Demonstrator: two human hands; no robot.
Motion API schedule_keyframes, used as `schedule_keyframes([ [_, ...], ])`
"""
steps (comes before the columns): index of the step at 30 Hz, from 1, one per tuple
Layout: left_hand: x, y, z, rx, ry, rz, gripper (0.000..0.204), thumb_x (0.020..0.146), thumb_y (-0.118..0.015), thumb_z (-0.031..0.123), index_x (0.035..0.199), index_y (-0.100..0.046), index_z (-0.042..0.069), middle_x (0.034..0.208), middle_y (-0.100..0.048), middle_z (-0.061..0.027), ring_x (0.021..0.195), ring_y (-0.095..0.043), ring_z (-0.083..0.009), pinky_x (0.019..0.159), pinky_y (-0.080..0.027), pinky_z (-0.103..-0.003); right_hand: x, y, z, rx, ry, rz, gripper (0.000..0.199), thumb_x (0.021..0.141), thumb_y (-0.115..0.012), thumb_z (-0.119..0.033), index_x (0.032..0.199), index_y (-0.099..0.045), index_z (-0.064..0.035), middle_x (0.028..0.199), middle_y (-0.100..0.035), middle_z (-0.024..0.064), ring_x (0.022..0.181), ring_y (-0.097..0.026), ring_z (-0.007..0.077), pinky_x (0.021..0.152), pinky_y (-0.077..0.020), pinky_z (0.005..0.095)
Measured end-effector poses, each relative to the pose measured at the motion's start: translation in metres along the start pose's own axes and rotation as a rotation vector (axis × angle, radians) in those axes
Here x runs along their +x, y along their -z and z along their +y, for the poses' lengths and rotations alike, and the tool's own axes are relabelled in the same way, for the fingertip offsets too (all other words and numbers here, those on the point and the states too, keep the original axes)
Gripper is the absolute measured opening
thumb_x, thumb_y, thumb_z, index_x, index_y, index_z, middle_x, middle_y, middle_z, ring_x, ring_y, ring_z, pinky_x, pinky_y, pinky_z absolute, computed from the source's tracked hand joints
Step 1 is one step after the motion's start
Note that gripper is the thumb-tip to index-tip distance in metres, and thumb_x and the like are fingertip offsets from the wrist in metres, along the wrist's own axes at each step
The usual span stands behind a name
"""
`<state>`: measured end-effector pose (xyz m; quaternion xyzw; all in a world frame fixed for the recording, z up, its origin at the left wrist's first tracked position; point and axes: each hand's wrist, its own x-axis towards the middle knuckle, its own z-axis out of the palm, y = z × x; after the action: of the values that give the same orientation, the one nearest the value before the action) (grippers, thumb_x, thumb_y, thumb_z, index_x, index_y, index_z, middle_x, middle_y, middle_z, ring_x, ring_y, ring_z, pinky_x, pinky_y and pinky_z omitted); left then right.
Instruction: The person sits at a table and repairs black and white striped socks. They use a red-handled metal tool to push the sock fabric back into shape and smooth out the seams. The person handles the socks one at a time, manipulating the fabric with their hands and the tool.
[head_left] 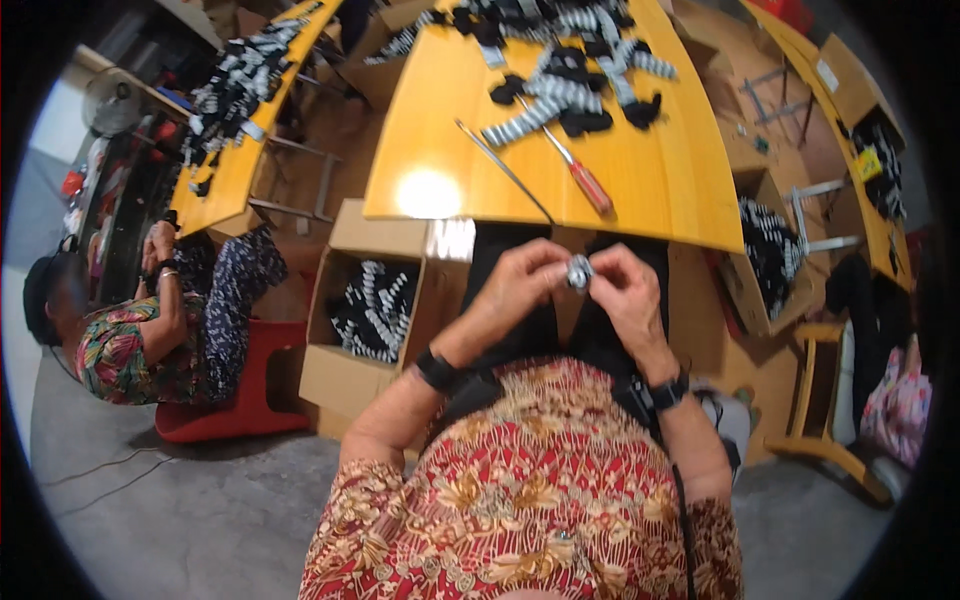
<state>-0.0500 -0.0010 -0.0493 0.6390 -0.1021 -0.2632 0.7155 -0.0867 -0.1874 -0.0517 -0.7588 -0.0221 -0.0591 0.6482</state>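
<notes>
Just off the near edge of the yellow table [430,140], my left hand [522,283] and my right hand [630,295] meet over my lap. Fingertips of both hands pinch a small grey and dark bundle [579,271], apparently striped fabric; its exact kind is too small to make out. Beyond my hands, a screwdriver [588,187] with a red handle lies on the tabletop. To its left is a thin metal rod [505,172], slanting toward the table's near edge. Black-and-grey striped fabric tubes [560,97], resembling small socks, lie piled farther back.
An open carton [345,382] of striped pieces stands left of my legs, and another carton [745,295] at the right. On the left a person [140,345] sits on a red chair [262,385] by a second table [215,205]. A wooden chair [820,455] stands at right.
</notes>
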Motion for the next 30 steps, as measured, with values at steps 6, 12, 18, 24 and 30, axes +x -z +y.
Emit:
schedule_keyframes([
  [6,-0.007,-0.001,-0.002,-0.182,0.063,-0.074,0.023,0.09,-0.067,0.018,0.108,-0.061,0.006,0.094,-0.064,-0.0004,0.083,-0.059,-0.0061,0.069,-0.047,-0.02,-0.006,0.008,-0.007,0.062,-0.084,-0.109,0.008,0.081,-0.064,-0.002,0.088,-0.06,-0.0018,0.08,-0.06,-0.0012,0.073,-0.057,0.0046,0.066,-0.0475,0.0208],
  [12,-0.009,-0.013,0.0,-0.067,-0.037,0.003,0.016,0.091,-0.066,0.019,0.098,-0.059,0.006,0.087,-0.061,0.0016,0.078,-0.055,-0.0048,0.067,-0.046,-0.019,-0.006,0.015,-0.003,0.115,-0.124,-0.135,0.007,0.081,-0.063,0.0,0.087,-0.059,-0.002,0.08,-0.059,-0.0022,0.074,-0.056,0.0043,0.069,-0.0476,0.0205],
  [18,0.0,-0.015,-0.022,-0.007,-0.041,0.124,0.01,0.091,-0.064,0.015,0.092,-0.058,0.007,0.085,-0.059,0.0021,0.076,-0.054,-0.0045,0.067,-0.045,-0.019,-0.006,0.005,0.001,0.31,-0.194,-0.056,0.008,0.081,-0.063,0.002,0.087,-0.06,-0.0026,0.081,-0.061,-0.0009,0.076,-0.057,0.0052,0.072,-0.0479,0.0209],
  [24,0.003,-0.019,-0.029,-0.108,-0.018,0.192,0.007,0.09,-0.063,0.011,0.091,-0.057,0.008,0.085,-0.059,0.0014,0.074,-0.054,-0.0046,0.065,-0.044,-0.019,-0.003,0.003,0.006,0.447,-0.245,-0.026,0.014,0.08,-0.064,0.005,0.091,-0.06,-0.0021,0.084,-0.063,0.0012,0.078,-0.059,0.0072,0.073,-0.0484,0.0214],
  [30,0.013,-0.02,-0.029,-0.306,-0.009,0.233,0.01,0.091,-0.063,0.012,0.093,-0.053,0.009,0.081,-0.056,0.0026,0.062,-0.047,-0.0047,0.057,-0.039,-0.017,0.002,0.001,0.007,0.459,-0.295,0.0,0.024,0.08,-0.062,0.006,0.102,-0.057,-0.001,0.088,-0.063,0.0036,0.079,-0.06,0.008,0.074,-0.0481,0.0207],
])
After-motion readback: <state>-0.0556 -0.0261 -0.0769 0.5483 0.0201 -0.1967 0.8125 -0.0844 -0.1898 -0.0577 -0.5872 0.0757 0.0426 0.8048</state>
